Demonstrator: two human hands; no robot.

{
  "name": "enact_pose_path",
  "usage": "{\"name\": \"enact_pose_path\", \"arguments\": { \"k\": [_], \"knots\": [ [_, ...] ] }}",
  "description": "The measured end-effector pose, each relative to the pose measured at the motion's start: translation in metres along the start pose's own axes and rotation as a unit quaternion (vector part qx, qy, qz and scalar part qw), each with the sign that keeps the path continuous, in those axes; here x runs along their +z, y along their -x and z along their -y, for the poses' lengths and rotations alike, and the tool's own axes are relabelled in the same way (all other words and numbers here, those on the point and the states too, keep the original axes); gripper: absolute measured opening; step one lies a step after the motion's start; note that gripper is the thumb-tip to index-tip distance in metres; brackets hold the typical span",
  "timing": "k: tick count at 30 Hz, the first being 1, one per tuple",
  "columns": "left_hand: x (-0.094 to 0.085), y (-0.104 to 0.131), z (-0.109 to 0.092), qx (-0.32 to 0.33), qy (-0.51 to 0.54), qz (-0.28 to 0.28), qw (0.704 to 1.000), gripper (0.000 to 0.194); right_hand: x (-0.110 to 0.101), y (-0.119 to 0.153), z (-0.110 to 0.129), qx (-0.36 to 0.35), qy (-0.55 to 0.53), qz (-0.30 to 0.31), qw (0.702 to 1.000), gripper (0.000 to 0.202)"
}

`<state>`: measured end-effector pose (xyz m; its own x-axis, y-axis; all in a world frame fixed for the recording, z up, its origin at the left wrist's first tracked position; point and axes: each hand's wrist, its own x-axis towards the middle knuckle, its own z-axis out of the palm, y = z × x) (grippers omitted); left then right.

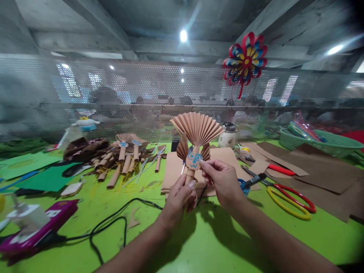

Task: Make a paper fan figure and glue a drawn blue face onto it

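In the middle of the head view stands a brown paper figure [195,161] with a face drawn in blue, a pleated paper fan [197,129] above it and smaller folded pieces at its sides. My left hand [182,193] is closed around the rolled paper tube at its base. With thumb and index finger, my right hand [220,176] pinches the right edge of the face piece. Behind both hands lies a stack of brown paper sheets [172,168]. Blue-handled scissors [244,185] rest just right of my right hand.
Red-and-yellow-handled scissors [292,201] and brown paper [324,170] lie at right, near a green basket [327,142]. Several paper figures [122,163] are piled at left. A purple power strip [54,220] trails a black cable [113,208]. A perforated screen [159,91] rises behind the table.
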<state>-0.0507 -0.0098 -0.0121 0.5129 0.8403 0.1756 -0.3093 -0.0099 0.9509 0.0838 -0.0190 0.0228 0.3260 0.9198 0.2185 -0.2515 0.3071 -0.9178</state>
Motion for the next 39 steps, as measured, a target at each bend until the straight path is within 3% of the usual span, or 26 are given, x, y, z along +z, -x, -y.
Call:
{"name": "enact_pose_path", "arguments": {
  "k": [19, 39],
  "knots": [
    [0.0030, 0.0049, -0.0022, -0.011, 0.004, 0.011, 1.000, 0.027, -0.0028, -0.0002, -0.0066, -0.056, 0.073, -0.011, 0.996, 0.030],
    [0.0033, 0.0011, -0.0013, -0.025, -0.003, 0.002, 1.000, 0.037, -0.0038, -0.0008, -0.0068, -0.072, 0.123, -0.023, 0.990, 0.032]
  ]
}}
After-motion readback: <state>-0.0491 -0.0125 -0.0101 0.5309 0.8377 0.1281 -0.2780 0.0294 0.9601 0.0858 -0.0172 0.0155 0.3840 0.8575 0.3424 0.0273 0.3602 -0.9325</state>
